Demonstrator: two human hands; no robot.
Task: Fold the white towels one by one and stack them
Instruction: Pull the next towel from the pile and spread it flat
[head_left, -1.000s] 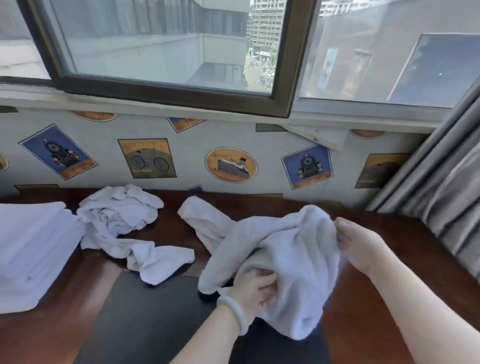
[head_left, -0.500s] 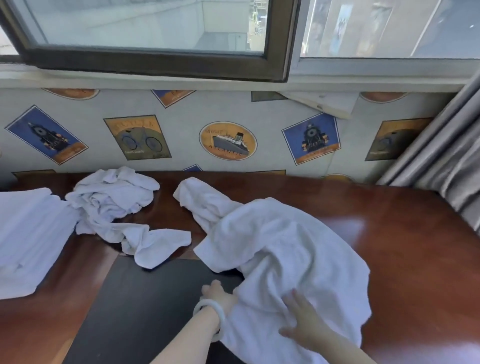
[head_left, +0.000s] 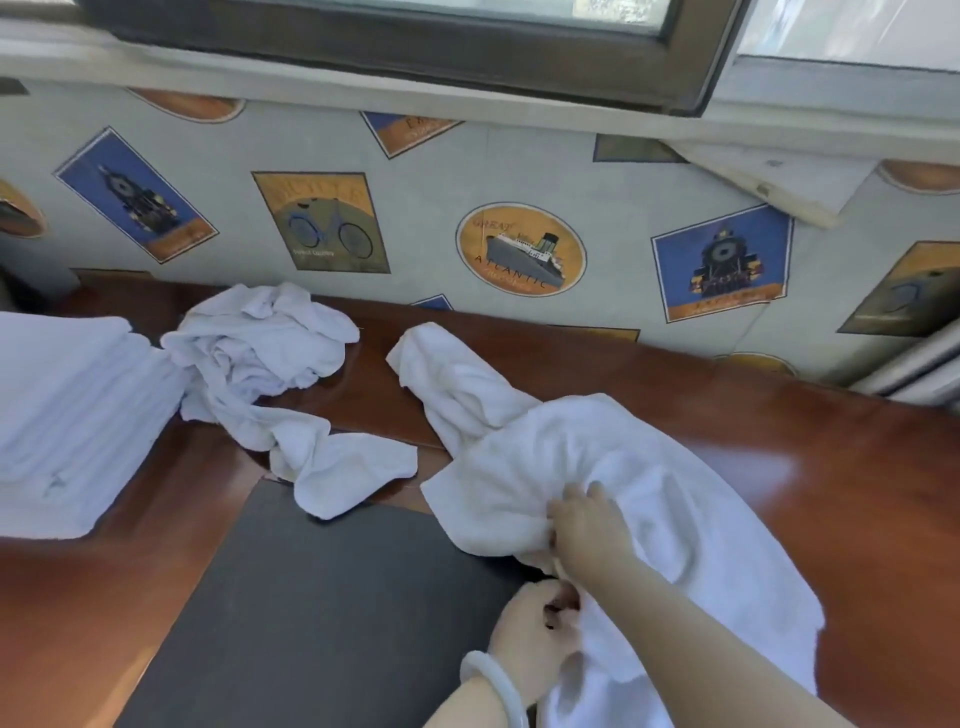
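The grip of the left hand (head_left: 535, 634) pinches the near edge of the crumpled white terry towel (head_left: 701, 545); that of the right hand (head_left: 589, 530) clutches its middle. The towel lies on the glossy red-brown tabletop (head_left: 831, 467), its long axis running near-right to far-left, its tail pointing toward the papered wall (head_left: 441, 171).

I have one view, from the camera worn on the person's head. It faces forward and tilts steeply down over the worktop (head_left: 779, 467) toward the papered wall (head_left: 467, 171), with the window frame (head_left: 415, 57) cut by the top edge. It sits close: the left hand (head_left: 530, 639) and right hand (head_left: 587, 530) on the white towel (head_left: 701, 545) fill the lower right, and the wide lens bows the wall's lines.
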